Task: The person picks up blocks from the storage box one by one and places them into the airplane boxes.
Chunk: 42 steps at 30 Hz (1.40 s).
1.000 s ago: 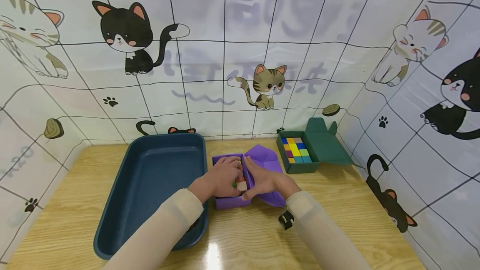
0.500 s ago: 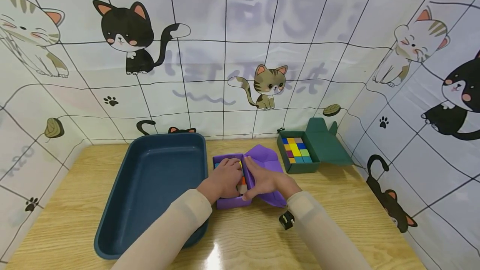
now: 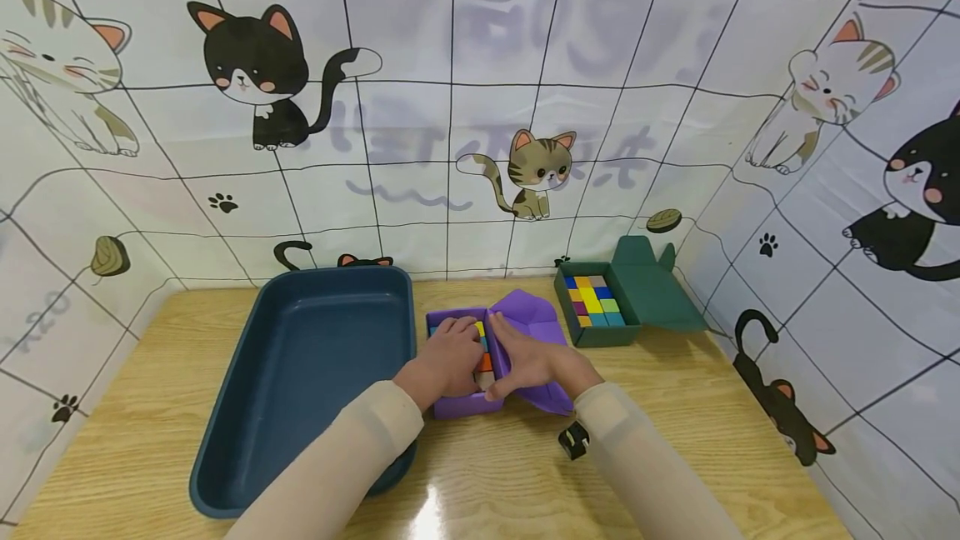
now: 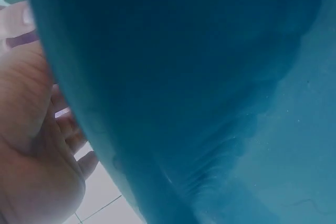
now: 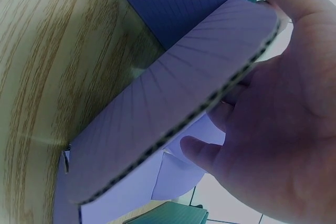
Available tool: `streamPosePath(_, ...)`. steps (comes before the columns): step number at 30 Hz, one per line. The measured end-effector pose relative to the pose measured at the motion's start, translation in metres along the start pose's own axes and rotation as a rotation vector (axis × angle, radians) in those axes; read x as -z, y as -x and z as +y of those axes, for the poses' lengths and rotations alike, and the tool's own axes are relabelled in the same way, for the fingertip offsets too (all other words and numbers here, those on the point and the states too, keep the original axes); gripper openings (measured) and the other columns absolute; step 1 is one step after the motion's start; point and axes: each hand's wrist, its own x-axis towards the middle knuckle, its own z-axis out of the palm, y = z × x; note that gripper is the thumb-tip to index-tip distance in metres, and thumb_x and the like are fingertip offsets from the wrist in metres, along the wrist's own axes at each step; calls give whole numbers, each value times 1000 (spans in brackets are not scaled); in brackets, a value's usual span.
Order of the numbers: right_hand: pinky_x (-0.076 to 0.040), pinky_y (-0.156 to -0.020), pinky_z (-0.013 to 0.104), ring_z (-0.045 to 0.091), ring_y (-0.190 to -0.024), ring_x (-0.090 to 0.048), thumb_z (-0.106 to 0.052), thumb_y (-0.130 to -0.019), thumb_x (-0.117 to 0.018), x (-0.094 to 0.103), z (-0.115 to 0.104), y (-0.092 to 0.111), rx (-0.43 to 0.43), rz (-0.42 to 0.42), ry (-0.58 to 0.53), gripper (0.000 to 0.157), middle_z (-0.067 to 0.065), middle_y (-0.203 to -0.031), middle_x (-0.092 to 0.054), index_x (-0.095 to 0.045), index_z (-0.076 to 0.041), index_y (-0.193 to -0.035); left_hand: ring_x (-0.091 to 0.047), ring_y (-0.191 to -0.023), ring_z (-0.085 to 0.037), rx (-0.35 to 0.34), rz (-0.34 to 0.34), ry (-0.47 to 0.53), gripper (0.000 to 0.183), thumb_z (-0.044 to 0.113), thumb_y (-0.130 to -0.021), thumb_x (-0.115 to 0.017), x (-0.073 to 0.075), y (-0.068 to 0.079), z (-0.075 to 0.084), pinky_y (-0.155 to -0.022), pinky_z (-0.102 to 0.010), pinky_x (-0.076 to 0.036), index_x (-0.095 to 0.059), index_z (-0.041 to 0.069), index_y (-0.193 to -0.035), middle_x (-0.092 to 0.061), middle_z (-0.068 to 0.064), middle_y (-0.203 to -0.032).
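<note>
An open purple cardboard box (image 3: 468, 405) sits mid-table with several coloured blocks (image 3: 485, 363) inside, among them orange, yellow and beige ones. Palm down, my left hand (image 3: 450, 357) lies over the box's left part with its fingers on the blocks, hiding most of them. My right hand (image 3: 527, 361) touches the box's right wall, thumb toward the near corner and forefinger toward the far one. Beneath it spreads the purple lid (image 3: 531, 311), folded out to the right. In the right wrist view, a purple flap (image 5: 173, 93) crosses in front of the fingers.
A large dark blue tray (image 3: 322, 357) stands left of the box, its wall close beside my left wrist. Back right, a green box (image 3: 603, 338) holds several coloured blocks, its green lid (image 3: 660, 302) opened rightward. A cat-patterned sheet (image 3: 420, 123) encloses the table (image 3: 495, 482).
My left hand has shifted slightly right and settled flatter over the blocks, which now sit more level beside its fingers. The right hand has stayed where it was.
</note>
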Motion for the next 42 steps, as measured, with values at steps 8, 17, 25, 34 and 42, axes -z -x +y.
streamPosePath(8,-14,-116,45,21,-144,3,-54,-66,-74,2,-1,2,-1,5,22,124,5,-154,16,13,-15,-146,-25,-137,-23,33,78,159,27,46,-77,-67,9,15,-24,-114,-46,-19,-62,22,-88,-54,0,-120)
streamPosePath(17,-14,-115,46,22,-144,0,-55,-69,-71,7,-5,11,-12,37,54,117,7,-155,10,6,-14,-148,-27,-136,-30,111,269,257,32,41,-79,-67,24,59,-86,-110,-53,-22,-60,16,-98,-55,-6,-121)
streamPosePath(25,-17,-112,55,29,-139,-26,-49,-81,-62,31,11,32,64,327,306,79,11,-151,-24,-30,-12,-143,-27,-134,-36,191,403,222,47,38,-81,-66,18,118,-146,-105,-59,-22,-55,13,-119,-49,-12,-129)
streamPosePath(34,-19,-108,60,30,-135,-33,-51,-83,-58,46,47,59,1,481,441,75,11,-149,-28,-32,-15,-143,-28,-130,-41,298,469,163,58,43,-82,-63,-12,186,-194,-97,-63,-23,-48,12,-128,-43,-19,-133)
streamPosePath(42,-21,-110,55,27,-138,-29,-59,-83,-52,12,27,41,77,400,413,79,10,-150,-28,-33,-11,-142,-25,-130,-44,357,456,203,60,46,-83,-60,-36,223,-209,-93,-64,-23,-47,7,-128,-43,-23,-130)
